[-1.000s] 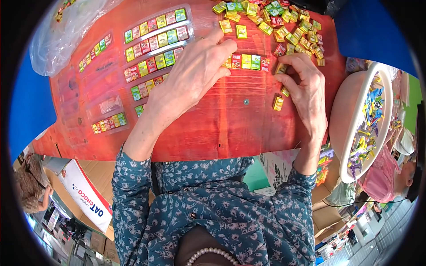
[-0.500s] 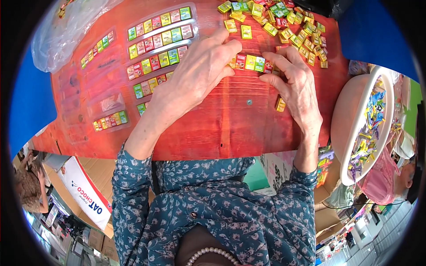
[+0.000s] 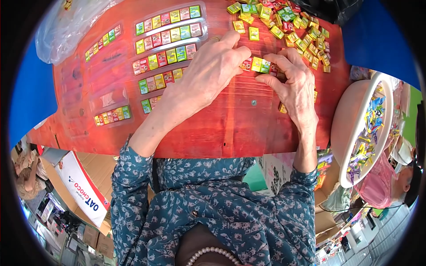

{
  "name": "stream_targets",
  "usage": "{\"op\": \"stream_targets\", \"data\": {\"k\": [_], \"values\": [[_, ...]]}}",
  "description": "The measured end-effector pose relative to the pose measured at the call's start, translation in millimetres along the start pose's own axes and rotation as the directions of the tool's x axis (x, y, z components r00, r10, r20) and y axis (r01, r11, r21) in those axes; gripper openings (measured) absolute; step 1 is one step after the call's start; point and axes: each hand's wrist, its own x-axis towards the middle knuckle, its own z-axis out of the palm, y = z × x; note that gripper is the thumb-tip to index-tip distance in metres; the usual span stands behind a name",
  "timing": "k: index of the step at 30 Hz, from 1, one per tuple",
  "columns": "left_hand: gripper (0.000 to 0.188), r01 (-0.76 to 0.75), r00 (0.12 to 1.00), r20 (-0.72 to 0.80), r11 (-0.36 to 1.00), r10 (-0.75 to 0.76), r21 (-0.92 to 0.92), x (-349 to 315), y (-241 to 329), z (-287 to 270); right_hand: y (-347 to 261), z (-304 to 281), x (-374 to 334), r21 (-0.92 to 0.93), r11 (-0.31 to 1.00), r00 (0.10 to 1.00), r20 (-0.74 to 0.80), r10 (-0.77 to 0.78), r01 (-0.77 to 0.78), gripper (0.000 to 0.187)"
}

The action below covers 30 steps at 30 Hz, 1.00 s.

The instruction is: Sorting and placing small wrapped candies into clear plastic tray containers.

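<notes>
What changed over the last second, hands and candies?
The right hand slid up and left off the loose candy near the board's edge, closing on the short candy row that both hands now pinch. The left hand stayed on the row's left end. The filled trays, the candy pile and the white bowl did not move.

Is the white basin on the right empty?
No, the white basin holds a heap of small colourful wrapped sweets, beside the red wooden table.
</notes>
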Motion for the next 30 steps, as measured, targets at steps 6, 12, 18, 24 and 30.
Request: {"op": "stream_targets", "data": {"k": [6, 12, 18, 24, 30], "values": [[0.026, -0.013, 1.0, -0.012, 0.999, 0.013, -0.034, 0.5, -2.0, 0.2, -1.0, 2.3, -1.3, -0.006, 1.0, 0.999, -0.031, -0.011, 0.011, 0.04], [0.025, -0.025, 1.0, -0.007, 1.0, 0.025, -0.009, 0.0, -1.4, 0.7, -0.5, 3.8, -2.1, -0.022, 1.0, 1.0, -0.024, -0.005, 0.005, 0.038], [0.026, -0.032, 0.999, -0.021, 0.999, 0.032, -0.011, 2.0, -2.3, 1.9, -5.1, 7.9, -3.4, -0.067, 0.998, 0.998, -0.07, 0.001, -0.005, 0.037], [0.007, -0.1, 0.989, -0.107, 0.995, 0.099, -0.004, 2.0, -7.7, 5.2, -8.4, 8.2, 2.3, -0.098, 0.995, 0.999, -0.048, 0.019, -0.024, 0.034], [0.028, -0.168, 0.956, -0.278, 0.953, 0.094, -0.253, -7.7, -27.5, 41.7, -7.6, 7.2, -1.7, -0.168, 0.986, 0.999, -0.047, 0.007, -0.014, 0.035]]}}
